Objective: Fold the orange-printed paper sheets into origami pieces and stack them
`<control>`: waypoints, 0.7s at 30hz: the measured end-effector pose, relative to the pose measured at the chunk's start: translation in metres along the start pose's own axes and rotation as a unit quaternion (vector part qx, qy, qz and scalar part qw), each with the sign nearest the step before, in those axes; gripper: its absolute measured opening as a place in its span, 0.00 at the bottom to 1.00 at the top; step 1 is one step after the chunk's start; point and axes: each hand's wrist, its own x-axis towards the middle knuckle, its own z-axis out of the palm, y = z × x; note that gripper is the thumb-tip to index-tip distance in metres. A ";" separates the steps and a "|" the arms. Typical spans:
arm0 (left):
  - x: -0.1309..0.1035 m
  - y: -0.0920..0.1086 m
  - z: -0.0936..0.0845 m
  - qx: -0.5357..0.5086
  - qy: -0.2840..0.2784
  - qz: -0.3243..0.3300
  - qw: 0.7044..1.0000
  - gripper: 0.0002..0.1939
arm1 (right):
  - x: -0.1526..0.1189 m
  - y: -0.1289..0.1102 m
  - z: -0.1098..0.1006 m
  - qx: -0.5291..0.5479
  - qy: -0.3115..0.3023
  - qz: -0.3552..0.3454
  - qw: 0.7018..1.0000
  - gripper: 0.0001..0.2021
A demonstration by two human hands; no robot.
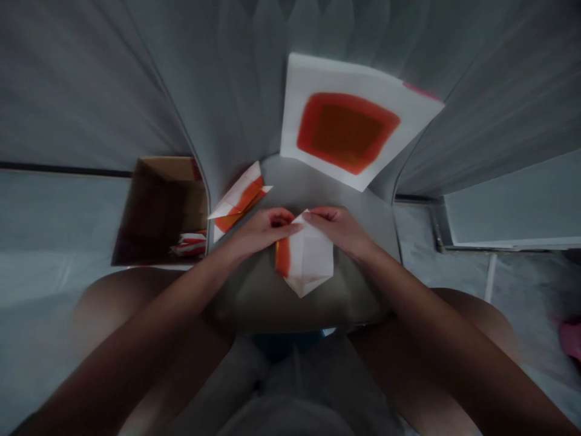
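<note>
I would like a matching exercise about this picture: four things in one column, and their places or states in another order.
1. Large sheet
2. Open box
3. Pink object
4. Left hand

A. Near the picture's right edge
B. Pinching a folded paper
C. Beyond the hands, with a red-orange patch
D. Left of the grey chair

Pairs: 1-C, 2-D, 3-A, 4-B

The folded white-and-orange paper [311, 254] looks matt and creased, toward the near edge of the smooth, faintly glossy grey plastic chair [290, 312]; the open brown box [167, 169] is matt cardboard
</note>
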 end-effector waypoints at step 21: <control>-0.002 0.007 -0.009 0.111 -0.001 0.050 0.993 0.22 | 0.002 0.000 0.002 -0.038 -0.032 -0.022 0.999 0.24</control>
